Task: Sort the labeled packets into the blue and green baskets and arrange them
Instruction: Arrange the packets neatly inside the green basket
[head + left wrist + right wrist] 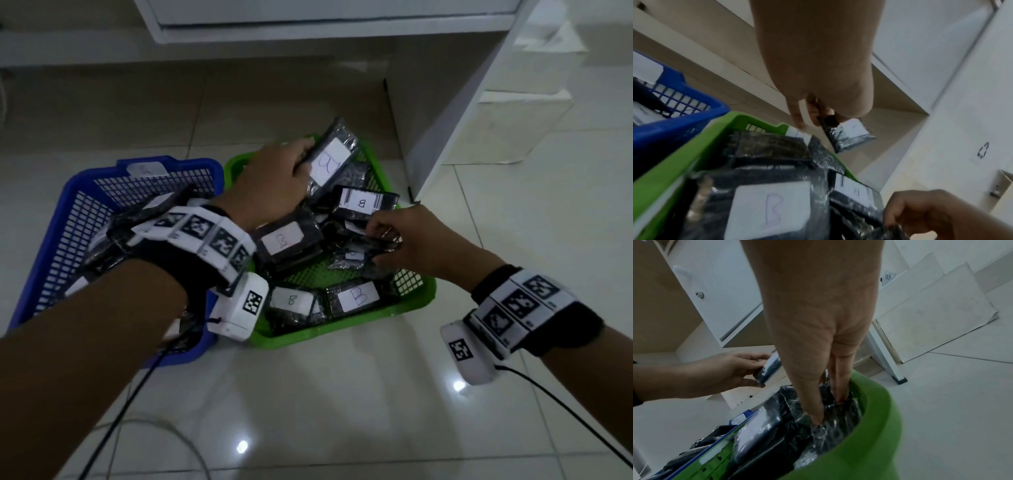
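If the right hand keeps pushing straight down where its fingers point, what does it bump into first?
Likely the crinkly black packet right under its fingers in the green basket. The right hand already seems to touch it; depth is unclear.

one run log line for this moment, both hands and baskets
left hand: holds B packet above green basket | right hand: pinches packet in green basket | blue basket: holds packets
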`<state>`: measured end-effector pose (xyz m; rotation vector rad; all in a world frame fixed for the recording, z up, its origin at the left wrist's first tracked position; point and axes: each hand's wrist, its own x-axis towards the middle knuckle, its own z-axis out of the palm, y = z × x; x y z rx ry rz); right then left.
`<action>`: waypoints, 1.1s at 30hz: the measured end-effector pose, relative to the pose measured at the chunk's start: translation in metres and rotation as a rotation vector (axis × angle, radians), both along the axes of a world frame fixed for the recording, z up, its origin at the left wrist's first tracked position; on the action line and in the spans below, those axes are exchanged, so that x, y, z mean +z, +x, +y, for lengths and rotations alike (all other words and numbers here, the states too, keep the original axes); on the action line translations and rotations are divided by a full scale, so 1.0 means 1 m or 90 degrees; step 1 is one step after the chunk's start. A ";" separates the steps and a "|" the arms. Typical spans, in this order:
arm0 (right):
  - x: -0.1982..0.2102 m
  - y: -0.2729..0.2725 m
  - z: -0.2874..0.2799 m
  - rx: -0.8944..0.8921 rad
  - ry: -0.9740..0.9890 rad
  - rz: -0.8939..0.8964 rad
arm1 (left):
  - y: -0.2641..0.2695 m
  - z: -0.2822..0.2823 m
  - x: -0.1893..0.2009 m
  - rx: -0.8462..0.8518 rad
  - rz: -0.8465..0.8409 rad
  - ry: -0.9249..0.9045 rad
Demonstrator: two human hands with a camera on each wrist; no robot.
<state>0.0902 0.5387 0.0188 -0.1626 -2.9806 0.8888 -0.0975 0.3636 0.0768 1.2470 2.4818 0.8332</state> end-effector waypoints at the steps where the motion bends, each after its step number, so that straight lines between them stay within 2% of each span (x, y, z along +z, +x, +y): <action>1: 0.002 -0.001 0.000 0.006 0.014 -0.001 | -0.002 -0.004 0.005 0.003 -0.050 0.014; 3: 0.005 -0.003 -0.002 0.022 0.051 -0.002 | -0.006 -0.012 0.016 -0.032 -0.144 -0.047; 7: 0.012 -0.012 -0.003 0.093 0.113 -0.003 | -0.004 -0.022 0.022 -0.164 -0.280 -0.316; 12: 0.016 -0.017 0.012 0.059 0.048 0.027 | 0.022 -0.015 -0.001 -0.231 -0.297 -0.382; 16: 0.014 -0.015 0.011 0.027 0.040 0.046 | 0.028 -0.015 -0.011 -0.259 -0.352 -0.450; 18: 0.014 -0.017 0.012 0.006 0.032 0.044 | 0.031 -0.014 -0.015 -0.262 -0.328 -0.442; 22: 0.015 -0.020 0.014 -0.004 0.032 0.050 | 0.048 -0.006 -0.031 -0.256 -0.179 -0.371; 29: 0.011 -0.018 0.011 -0.013 0.002 0.039 | 0.078 0.004 -0.068 -0.292 -0.081 -0.289; 33: 0.009 -0.021 0.009 0.006 0.047 0.000 | 0.081 0.000 -0.073 -0.297 -0.007 -0.273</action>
